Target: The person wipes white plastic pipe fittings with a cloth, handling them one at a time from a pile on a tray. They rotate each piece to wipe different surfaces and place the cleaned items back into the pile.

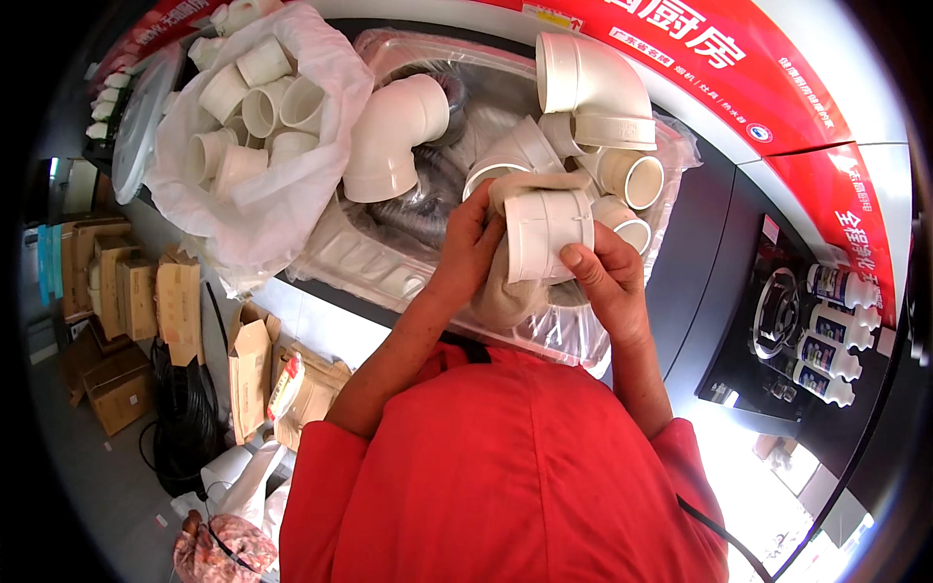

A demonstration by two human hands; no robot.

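Note:
Between my hands is a white plastic pipe fitting, a short wide tube with a raised band. My left hand is closed on a beige cloth that wraps the fitting's left side and top. The cloth also hangs below it. My right hand grips the fitting from the right, its thumb pressed on the lower rim. Just behind lie more white fittings, among them a large elbow, a smaller pipe piece and another elbow to the left.
A plastic-wrapped sink lies under the loose fittings. At its left stands a white bag full of small fittings. Several bottles stand by a gas hob on the right. Cardboard boxes and coiled black hose are at lower left.

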